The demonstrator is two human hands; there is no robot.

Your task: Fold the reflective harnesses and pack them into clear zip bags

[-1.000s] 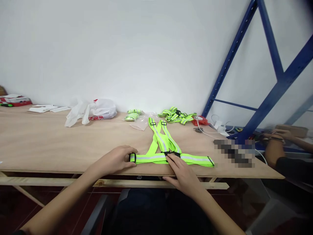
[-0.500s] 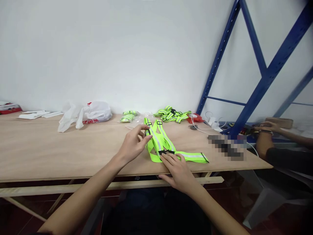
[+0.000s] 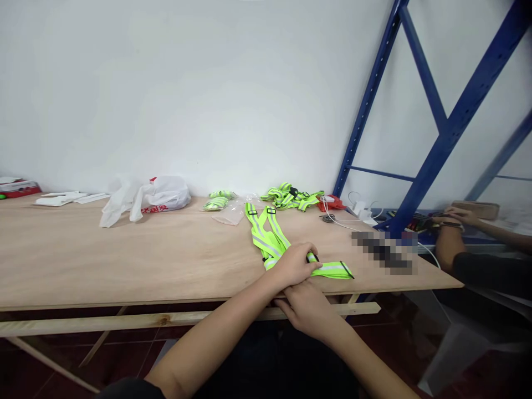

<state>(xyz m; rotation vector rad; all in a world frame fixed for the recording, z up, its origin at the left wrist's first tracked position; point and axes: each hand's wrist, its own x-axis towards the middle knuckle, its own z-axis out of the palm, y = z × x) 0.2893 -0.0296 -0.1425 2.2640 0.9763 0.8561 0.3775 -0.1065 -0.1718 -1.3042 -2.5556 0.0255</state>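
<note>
Since the earlier frame, the left hand (image 3: 294, 265) has crossed rightward, carrying the strap end (image 3: 311, 257) over the reflective vest (image 3: 270, 242), just below centre frame. I read its fingers as nearly closed, pinching that end; the right hand (image 3: 310, 309) lies partly beneath, fingertips hidden, so I cannot tell its grip. For a neat fold, I would keep the strap flat and untwisted.

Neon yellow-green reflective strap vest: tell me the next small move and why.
Probably use the left hand to press the black rectangular slider flat: the left hand holds it over the right part of the neon yellow-green reflective strap vest, whose right strap lies stretched out. The right hand, partly covered, seems close enough to help steady the vest.
</note>
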